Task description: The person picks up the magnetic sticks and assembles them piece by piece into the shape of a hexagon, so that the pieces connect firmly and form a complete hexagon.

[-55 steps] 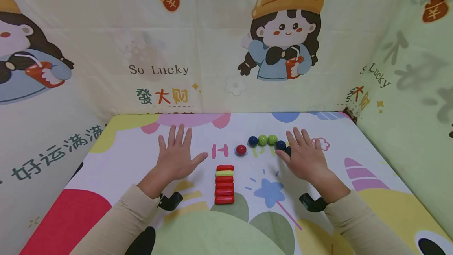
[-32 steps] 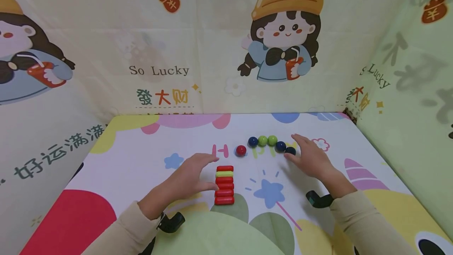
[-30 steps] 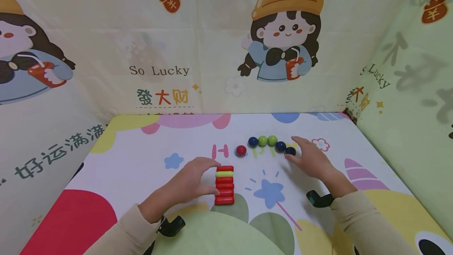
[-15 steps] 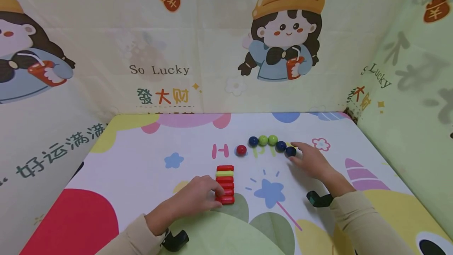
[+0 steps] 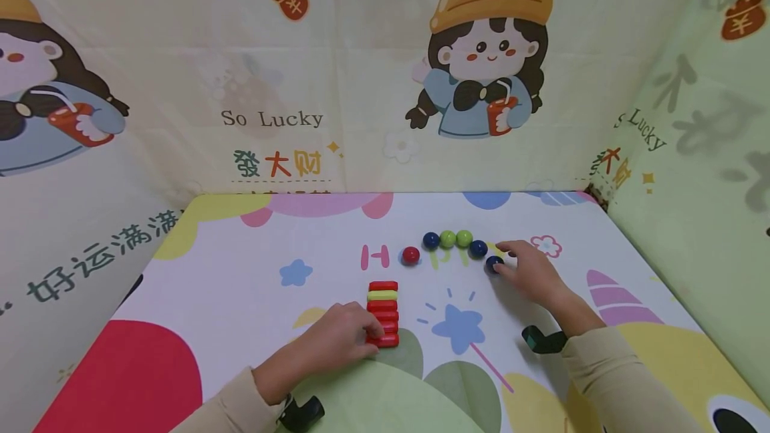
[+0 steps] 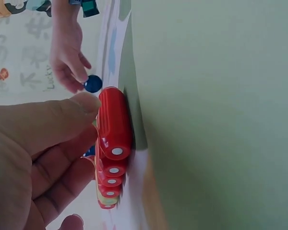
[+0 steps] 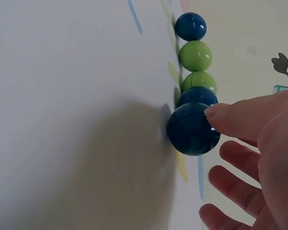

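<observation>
Several short, glossy rods lie side by side in a column at the table's middle, all red but one yellow-green rod (image 5: pixel 381 295). My left hand (image 5: pixel 337 336) pinches the nearest red rod (image 6: pixel 114 117) between thumb and index finger; that rod still lies against its neighbour. Farther off on the right, my right hand (image 5: pixel 535 274) pinches a dark blue ball (image 7: pixel 192 129), its thumb on the near side and the index finger mostly hidden. This ball sits at the right end of a curved row with two green balls (image 5: pixel 455 238) and other dark blue balls (image 5: pixel 431 240).
A single red ball (image 5: pixel 411 256) lies just left of the ball row. The table (image 5: pixel 337 232) has a printed cartoon cover. Printed cloth (image 5: pixel 373 72) hangs behind it and along both sides. Each wrist carries a small black camera (image 5: pixel 544 340).
Both hands were spread flat above the table. The left came down to the nearest rod and its fingers closed. The right took the end dark blue ball, which has shifted slightly toward me, apart from its neighbour.
</observation>
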`<action>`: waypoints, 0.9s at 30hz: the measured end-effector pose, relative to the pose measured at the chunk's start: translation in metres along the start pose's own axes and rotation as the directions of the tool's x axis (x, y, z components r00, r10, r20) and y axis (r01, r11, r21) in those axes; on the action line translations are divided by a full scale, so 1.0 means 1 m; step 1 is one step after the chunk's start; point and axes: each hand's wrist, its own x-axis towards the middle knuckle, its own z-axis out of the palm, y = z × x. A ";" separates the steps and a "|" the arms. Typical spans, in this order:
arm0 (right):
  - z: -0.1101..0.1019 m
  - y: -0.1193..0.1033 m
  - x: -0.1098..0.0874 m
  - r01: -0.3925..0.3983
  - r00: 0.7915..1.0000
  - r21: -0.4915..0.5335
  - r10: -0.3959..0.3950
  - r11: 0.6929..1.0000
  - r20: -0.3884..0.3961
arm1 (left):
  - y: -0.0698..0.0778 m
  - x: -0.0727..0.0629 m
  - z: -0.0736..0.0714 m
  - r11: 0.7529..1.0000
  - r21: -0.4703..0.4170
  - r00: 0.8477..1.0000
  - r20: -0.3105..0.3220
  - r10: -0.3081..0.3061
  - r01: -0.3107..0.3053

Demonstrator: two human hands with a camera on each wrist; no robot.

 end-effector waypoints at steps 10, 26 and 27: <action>0.003 0.003 0.000 -0.007 0.999 0.000 0.007 1.000 0.046 | 0.002 -0.001 0.002 1.000 0.018 1.000 -0.013 -0.012 0.012; 0.002 0.002 -0.003 0.019 0.995 0.049 -0.023 0.999 0.098 | 0.020 0.001 0.012 0.996 0.087 0.999 0.029 -0.023 0.020; 0.003 0.002 -0.003 0.012 0.994 0.049 -0.017 0.999 0.104 | 0.021 0.002 0.013 0.995 0.094 0.999 0.035 -0.021 0.017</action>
